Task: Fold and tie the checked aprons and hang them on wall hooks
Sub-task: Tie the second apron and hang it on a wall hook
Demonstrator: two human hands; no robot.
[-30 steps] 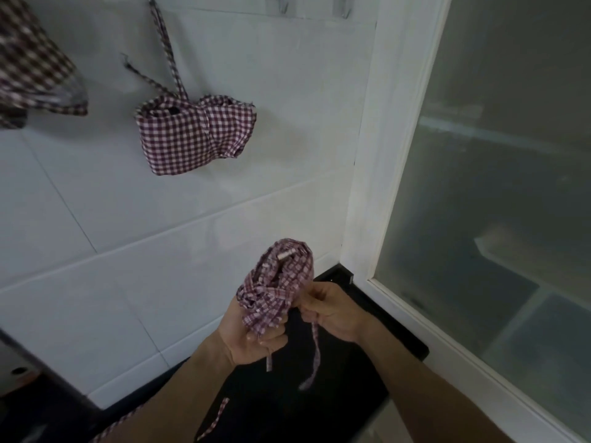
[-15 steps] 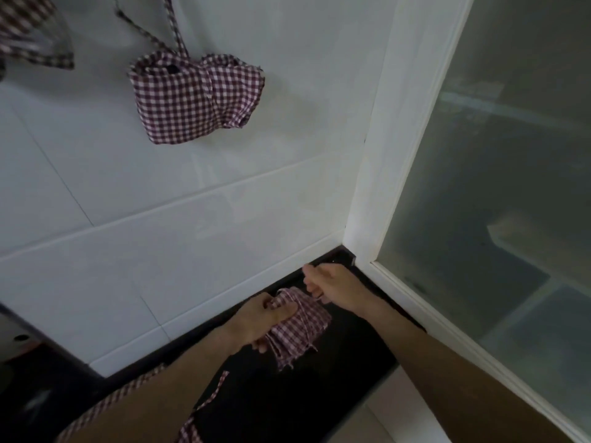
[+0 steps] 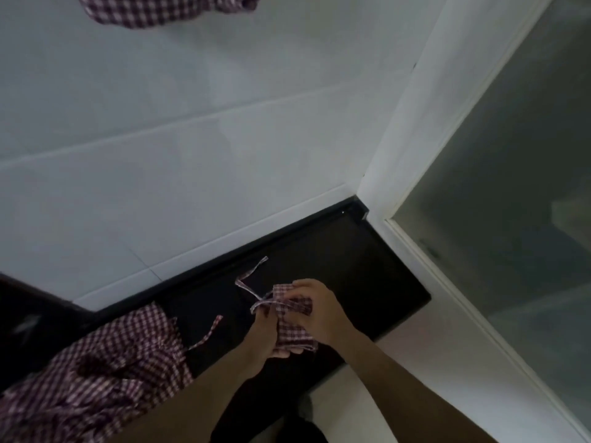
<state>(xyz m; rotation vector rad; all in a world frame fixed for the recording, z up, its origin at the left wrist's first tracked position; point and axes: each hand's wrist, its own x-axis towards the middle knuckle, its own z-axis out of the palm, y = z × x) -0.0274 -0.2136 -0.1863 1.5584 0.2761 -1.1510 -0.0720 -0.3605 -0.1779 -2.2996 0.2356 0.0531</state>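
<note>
I had both hands on the folded checked apron, low over the black counter near its right end, just short of the corner where the white tiled wall met the white frame of the frosted glass panel. My left hand gripped the bundle from the near left side, fingers curled under the cloth. My right hand lay over the top of it, fingers bent and pinching the fabric where the apron's tie came off; that thin strap ran up and to the left toward the wall, kinked, its far end lying on the counter. To the left, a loose heap of checked aprons lay on the counter, one strap trailing toward my hands. High on the wall, at the top edge, the bottom of a hung apron showed.
</note>
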